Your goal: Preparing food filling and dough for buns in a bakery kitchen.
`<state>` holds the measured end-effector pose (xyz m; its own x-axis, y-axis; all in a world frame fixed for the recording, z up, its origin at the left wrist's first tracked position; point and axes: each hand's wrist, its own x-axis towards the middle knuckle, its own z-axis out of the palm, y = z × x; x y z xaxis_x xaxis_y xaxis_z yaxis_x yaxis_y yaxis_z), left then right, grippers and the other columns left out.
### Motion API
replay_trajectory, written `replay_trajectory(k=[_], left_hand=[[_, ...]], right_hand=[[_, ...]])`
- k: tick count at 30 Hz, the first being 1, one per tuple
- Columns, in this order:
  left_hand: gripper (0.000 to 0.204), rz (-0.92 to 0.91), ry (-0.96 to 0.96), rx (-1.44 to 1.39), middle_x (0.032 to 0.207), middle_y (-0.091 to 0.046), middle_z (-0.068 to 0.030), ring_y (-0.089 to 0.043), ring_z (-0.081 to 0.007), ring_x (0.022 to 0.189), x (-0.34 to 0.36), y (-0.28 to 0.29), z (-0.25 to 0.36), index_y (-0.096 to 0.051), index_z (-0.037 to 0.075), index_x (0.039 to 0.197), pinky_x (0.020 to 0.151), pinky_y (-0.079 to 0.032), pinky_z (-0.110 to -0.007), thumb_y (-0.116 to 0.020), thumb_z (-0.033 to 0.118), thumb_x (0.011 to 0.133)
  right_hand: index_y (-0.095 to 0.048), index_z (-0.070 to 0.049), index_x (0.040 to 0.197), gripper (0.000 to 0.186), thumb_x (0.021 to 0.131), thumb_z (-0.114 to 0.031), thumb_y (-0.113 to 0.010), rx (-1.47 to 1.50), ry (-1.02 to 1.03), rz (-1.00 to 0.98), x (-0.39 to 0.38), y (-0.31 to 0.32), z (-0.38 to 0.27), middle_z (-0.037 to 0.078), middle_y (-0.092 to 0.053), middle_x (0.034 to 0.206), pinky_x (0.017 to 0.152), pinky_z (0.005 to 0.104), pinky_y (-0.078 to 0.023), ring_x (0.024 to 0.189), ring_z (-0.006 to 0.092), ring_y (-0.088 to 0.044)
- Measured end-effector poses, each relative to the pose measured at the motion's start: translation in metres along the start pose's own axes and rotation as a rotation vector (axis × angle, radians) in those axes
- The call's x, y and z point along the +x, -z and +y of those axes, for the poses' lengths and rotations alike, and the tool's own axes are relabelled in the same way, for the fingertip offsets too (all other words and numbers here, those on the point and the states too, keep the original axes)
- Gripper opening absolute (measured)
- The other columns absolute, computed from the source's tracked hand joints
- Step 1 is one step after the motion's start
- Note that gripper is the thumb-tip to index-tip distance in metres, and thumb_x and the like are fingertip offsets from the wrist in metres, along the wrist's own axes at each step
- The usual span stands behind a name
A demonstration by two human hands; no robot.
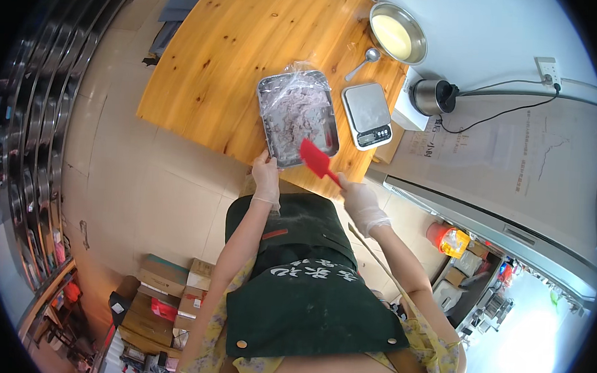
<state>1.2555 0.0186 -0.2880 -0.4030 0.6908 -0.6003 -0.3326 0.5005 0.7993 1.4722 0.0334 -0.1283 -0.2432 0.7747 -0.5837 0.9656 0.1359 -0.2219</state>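
A rectangular metal tray (332,138) stands near the front edge of the wooden table. Inside it lies a pale purple-grey mash (297,113), and crumpled clear plastic film covers the far part. My gloved left hand (266,178) grips the tray's near left corner, fingers at the rim. In my gloved right hand (362,205) is a red spatula (315,158), held by its handle. The spatula's blade hovers at the tray's near right corner; whether it touches the rim I cannot tell.
Right of the tray sits a digital kitchen scale (367,109). Beyond it lie a metal spoon (364,63) and a steel bowl (413,32) of pale yellow liquid. A steel kettle-like appliance (430,97) with a cord stands by the wall. Metal racks (38,125) line the left side.
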Motion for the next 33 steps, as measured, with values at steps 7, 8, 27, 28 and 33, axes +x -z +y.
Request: replay_trajectory(k=[7,8,27,28,33], left_hand=[[0.032,0.069,-0.048,0.057,0.083,-0.056,-0.0019,-0.055,-0.0099,0.065,-0.006,0.002,-0.001,-0.060,0.002,0.116,0.054,-0.051,-0.023,-0.048,-0.002,0.086],[0.032,0.070,-0.051,0.056,0.083,-0.056,-0.0019,-0.055,-0.0099,0.065,-0.005,0.004,-0.002,-0.060,0.002,0.116,0.054,-0.051,-0.023,-0.048,-0.002,0.086],[0.033,-0.020,-0.049,-0.042,0.095,-0.058,-0.0064,-0.058,-0.0134,0.077,-0.012,0.001,0.000,-0.058,0.003,0.119,0.062,-0.052,-0.026,-0.048,0.007,0.088],[0.033,-0.013,-0.032,-0.038,0.095,-0.059,-0.0062,-0.059,-0.0133,0.077,-0.013,0.002,0.005,-0.056,0.002,0.120,0.063,-0.052,-0.025,-0.048,0.007,0.088],[0.036,-0.007,0.039,0.006,0.099,-0.060,-0.0060,-0.059,-0.0117,0.081,-0.028,0.019,0.025,-0.053,0.001,0.124,0.064,-0.050,-0.022,-0.051,0.008,0.088]], right_hand=[[-0.048,-0.020,0.132,0.053,0.083,-0.006,-0.057,0.373,0.197,0.529,-0.001,-0.027,-0.027,0.014,-0.057,0.072,0.059,0.0381,-0.049,0.063,0.0303,-0.059],[-0.049,-0.020,0.132,0.053,0.083,-0.003,-0.057,0.461,0.166,0.626,0.008,-0.045,-0.026,0.014,-0.054,0.072,0.059,0.0363,-0.047,0.063,0.0287,-0.058],[-0.048,-0.019,0.133,0.056,0.081,-0.001,-0.051,0.236,0.108,0.642,0.024,-0.077,0.055,0.009,-0.053,0.067,0.049,0.0361,-0.047,0.054,0.0255,-0.056],[-0.047,-0.019,0.134,0.057,0.080,-0.001,-0.052,0.156,0.163,0.622,0.024,-0.071,0.062,0.008,-0.053,0.067,0.047,0.0357,-0.046,0.051,0.0241,-0.055],[-0.049,-0.018,0.132,0.058,0.077,0.000,-0.052,-0.005,0.278,0.960,0.092,0.014,0.097,0.008,-0.052,0.072,0.044,0.0338,-0.044,0.055,0.0225,-0.054]])
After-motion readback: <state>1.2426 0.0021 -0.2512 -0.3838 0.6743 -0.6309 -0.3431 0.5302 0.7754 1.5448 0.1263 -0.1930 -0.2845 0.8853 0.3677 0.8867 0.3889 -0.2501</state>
